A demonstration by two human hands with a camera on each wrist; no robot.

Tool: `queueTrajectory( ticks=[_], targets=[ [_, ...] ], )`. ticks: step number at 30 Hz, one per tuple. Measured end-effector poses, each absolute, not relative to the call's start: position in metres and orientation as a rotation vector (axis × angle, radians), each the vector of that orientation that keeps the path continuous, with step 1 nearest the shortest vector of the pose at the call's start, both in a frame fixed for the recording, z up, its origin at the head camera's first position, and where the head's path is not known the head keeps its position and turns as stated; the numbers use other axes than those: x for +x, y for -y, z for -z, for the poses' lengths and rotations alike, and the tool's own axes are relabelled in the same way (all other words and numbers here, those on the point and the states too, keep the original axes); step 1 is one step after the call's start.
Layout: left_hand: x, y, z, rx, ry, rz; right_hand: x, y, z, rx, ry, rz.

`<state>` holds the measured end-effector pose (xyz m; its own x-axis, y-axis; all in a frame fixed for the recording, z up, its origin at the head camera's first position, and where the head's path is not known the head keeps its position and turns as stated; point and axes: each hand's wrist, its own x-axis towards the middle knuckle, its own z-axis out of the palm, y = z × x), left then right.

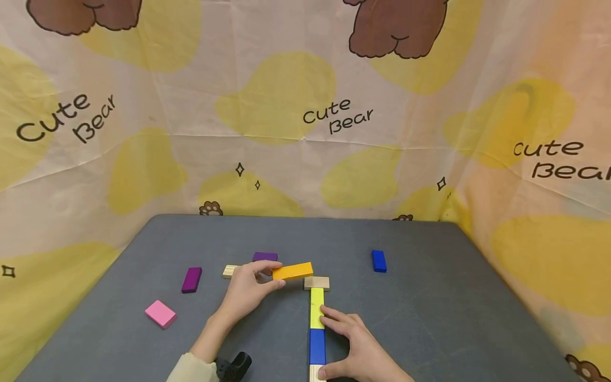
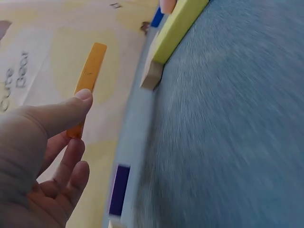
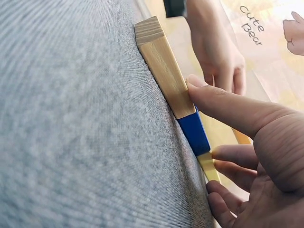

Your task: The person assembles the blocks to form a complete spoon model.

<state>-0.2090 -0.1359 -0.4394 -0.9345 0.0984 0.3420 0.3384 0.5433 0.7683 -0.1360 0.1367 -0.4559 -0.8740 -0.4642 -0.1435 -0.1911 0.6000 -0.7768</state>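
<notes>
My left hand (image 1: 249, 289) pinches an orange wooden block (image 1: 293, 271) by one end between thumb and fingers. The block is held up off the table, its far end near a plain wood block (image 1: 317, 283) lying crosswise. From that crosswise block a straight row runs toward me: a yellow block (image 1: 317, 309), a blue block (image 1: 317, 347) and another plain wood block (image 3: 164, 76). Along the row's right side rests my right hand (image 1: 358, 347), fingers spread. Its thumb touches the near wood block, and its fingertips lie against the yellow one.
Left of the row lie a pink block (image 1: 160, 314), a purple block (image 1: 192, 280), a second purple block (image 1: 265, 257) and a plain wood block (image 1: 230, 271) partly behind the left hand. A loose blue block (image 1: 379, 261) lies back right on the grey table (image 1: 453, 307). Printed cloth hangs behind.
</notes>
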Motion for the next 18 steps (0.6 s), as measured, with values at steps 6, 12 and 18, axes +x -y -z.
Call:
queueTrajectory(
  ticks=[6,12,18],
  targets=[
    [-0.232,0.111,0.438,-0.514,2.560,1.311,-0.139,-0.138,0.456,-0.553,-2.486,1.150],
    [-0.253,0.094,0.439,-0.589,2.617,1.301,-0.141,-0.139,0.455,-0.535,-2.444,1.160],
    [-0.266,0.089,0.442,-0.558,2.689,1.289,-0.141,-0.138,0.454,-0.512,-2.429,1.171]
  ],
)
